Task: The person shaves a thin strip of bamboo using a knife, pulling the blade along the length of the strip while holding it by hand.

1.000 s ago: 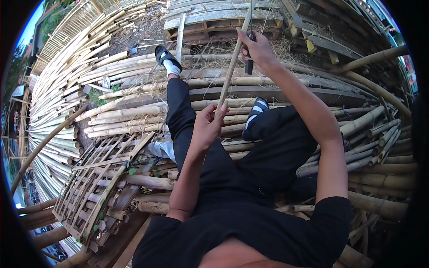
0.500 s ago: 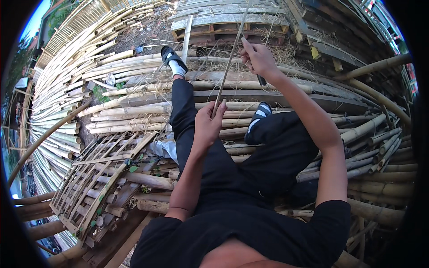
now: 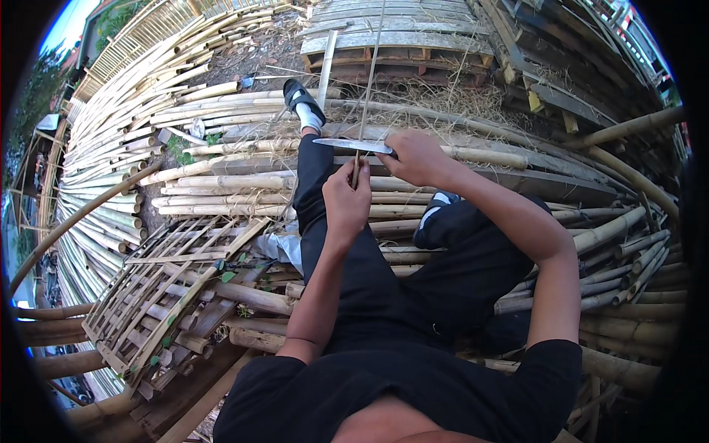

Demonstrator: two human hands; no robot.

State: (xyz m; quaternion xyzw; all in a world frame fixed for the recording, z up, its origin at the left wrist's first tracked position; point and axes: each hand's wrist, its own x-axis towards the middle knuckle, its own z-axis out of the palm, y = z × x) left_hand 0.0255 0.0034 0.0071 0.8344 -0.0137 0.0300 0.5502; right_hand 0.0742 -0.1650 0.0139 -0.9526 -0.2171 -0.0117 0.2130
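Just above the frame's centre, the left hand pinches a thin strip that runs to the top edge; the right hand grips a knife, blade across the strip. A shallow blade angle, clear of the left hand, seems wise. Poles lie behind, a sandalled foot sits left of the strip, and a pallet at upper centre may hinder its far end.

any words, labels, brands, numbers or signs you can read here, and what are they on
None can be read.
The knife, bamboo strip and black shirt show no legible marking.
The background at the upper right edge is too blurred to tell.
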